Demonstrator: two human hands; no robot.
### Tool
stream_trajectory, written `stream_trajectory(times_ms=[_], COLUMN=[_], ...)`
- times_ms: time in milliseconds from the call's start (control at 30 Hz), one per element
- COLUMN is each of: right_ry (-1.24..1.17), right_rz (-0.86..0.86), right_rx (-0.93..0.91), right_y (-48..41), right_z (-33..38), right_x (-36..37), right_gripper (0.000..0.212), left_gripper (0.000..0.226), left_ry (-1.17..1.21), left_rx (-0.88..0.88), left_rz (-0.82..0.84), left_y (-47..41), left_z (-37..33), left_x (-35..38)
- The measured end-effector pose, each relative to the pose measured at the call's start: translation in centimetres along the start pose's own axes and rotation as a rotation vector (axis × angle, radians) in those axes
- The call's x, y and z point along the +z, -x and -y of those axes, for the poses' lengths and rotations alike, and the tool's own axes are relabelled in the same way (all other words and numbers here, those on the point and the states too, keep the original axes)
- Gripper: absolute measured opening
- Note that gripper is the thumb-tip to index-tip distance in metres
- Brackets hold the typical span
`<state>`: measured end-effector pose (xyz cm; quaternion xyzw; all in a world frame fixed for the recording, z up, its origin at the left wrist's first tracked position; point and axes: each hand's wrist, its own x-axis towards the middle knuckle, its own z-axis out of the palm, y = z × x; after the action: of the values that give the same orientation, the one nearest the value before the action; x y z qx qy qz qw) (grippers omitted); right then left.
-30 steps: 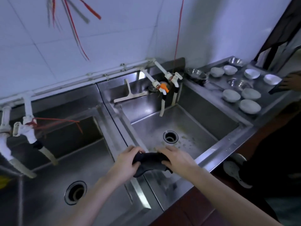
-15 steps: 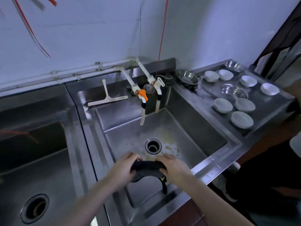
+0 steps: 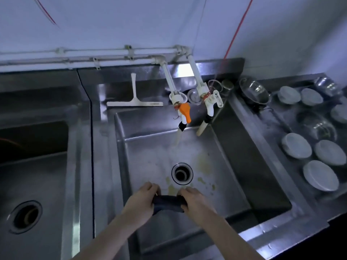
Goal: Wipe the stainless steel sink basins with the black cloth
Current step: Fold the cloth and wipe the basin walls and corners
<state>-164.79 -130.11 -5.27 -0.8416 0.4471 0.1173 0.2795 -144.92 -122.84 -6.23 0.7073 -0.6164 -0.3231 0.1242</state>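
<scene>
The black cloth (image 3: 168,202) is bunched between both hands, low in the right-hand sink basin (image 3: 242,152), just on the near side of its drain (image 3: 182,173). The left hand (image 3: 142,201) is clenched around the cloth's left end and the right hand (image 3: 195,200) around its right end, knuckles up, the two hands close together with the cloth stretched between them. It appears to touch the basin floor, though the blur makes that uncertain. Yellowish stains (image 3: 203,162) mark the floor around the drain. Two white taps (image 3: 187,102) hang over the basin's far edge, one with an orange handle. A white squeegee (image 3: 134,99) lies on the far ledge. A second basin (image 3: 33,175) lies to the left. On the surface to the right stand upturned white bowls (image 3: 320,175) and metal bowls (image 3: 253,90).
</scene>
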Motion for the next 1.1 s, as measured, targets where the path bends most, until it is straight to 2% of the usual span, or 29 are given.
stream_trajectory(times_ms=[267,400,533,600,700,733,767,933,1033,1100], right_ry=[0.095,0.227,0.334,0.384,0.448,0.448,0.44,0.445,0.439,0.447], right_rz=[0.09,-0.075,-0.11,-0.019,0.314,0.36,0.333,0.077,0.179,0.297], right_rx=[-0.168,-0.353,-0.439,-0.472,-0.56,-0.572,-0.596,-0.652,-0.653,-0.595], right_y=[-8.1,-11.7,-13.3,-12.7,-11.0,-10.5,-10.2,-12.9,-14.8,-14.7], right_z=[-2.8,-4.0,-6.2,-7.3,-9.6,-10.1,-10.3,-10.0,-8.8,-8.2], right_x=[0.5,1.8,5.1,7.3,10.7,11.4,11.6,11.6,11.7,12.6], right_gripper=[0.023,0.043,0.068,0.069,0.053,0.051,0.05,0.063,0.07,0.069], left_gripper=[0.022,0.031,0.028,0.027,0.043,0.052,0.058,0.056,0.045,0.037], left_ry=[-0.038,-0.025,-0.142,-0.198,-0.31,-0.331,-0.344,-0.412,-0.474,-0.559], left_rx=[-0.253,-0.325,-0.289,-0.274,-0.323,-0.339,-0.352,-0.308,-0.258,-0.215], left_rz=[-0.066,-0.186,-0.289,-0.173,0.281,0.395,0.435,0.264,0.139,0.124], left_y=[-3.2,-5.7,-6.9,-6.6,-5.3,-4.9,-4.6,-5.2,-5.8,-5.9], left_z=[-0.5,1.0,2.5,3.3,4.2,4.3,4.3,4.1,3.8,3.8], left_x=[2.4,4.6,7.6,9.8,12.9,13.5,13.8,11.7,8.9,7.3])
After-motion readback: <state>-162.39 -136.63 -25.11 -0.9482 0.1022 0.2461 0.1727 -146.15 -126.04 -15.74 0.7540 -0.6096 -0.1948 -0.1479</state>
